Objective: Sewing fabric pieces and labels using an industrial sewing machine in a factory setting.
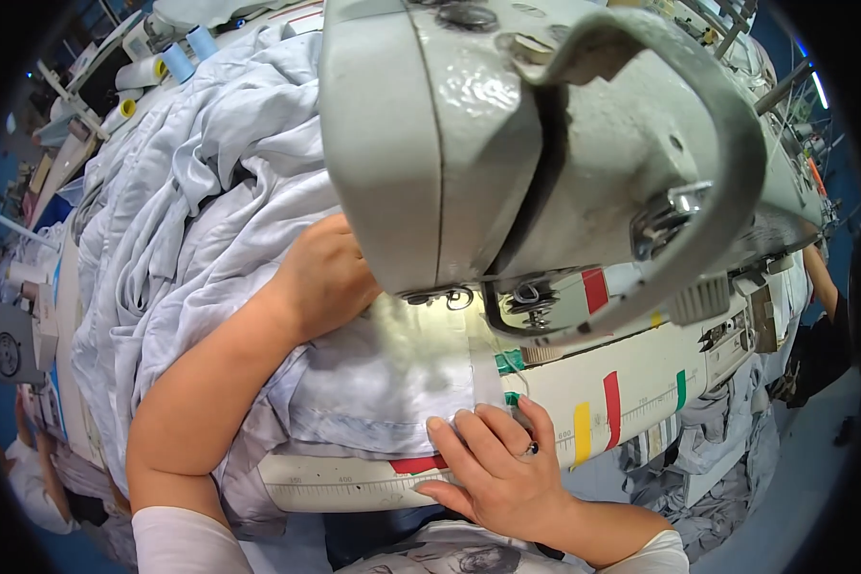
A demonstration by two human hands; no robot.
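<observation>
Left hand (330, 273) lies flat on pale fabric (383, 383) behind the sewing machine (545, 143) head — steadying it; right hand (497, 464) (fingers spread) presses its edge at the counter (354, 483) front.

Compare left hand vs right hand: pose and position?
The left hand reaches far in, its fingers hidden under the sewing machine head; the right hand stays near the front edge of the table, fully in view. The left hand lies on bunched pale fabric; the right presses flat with spread fingers at the fabric's edge, partly on the ruler strip. Only the right shows a ring. Both are bare and touch the same cloth.
</observation>
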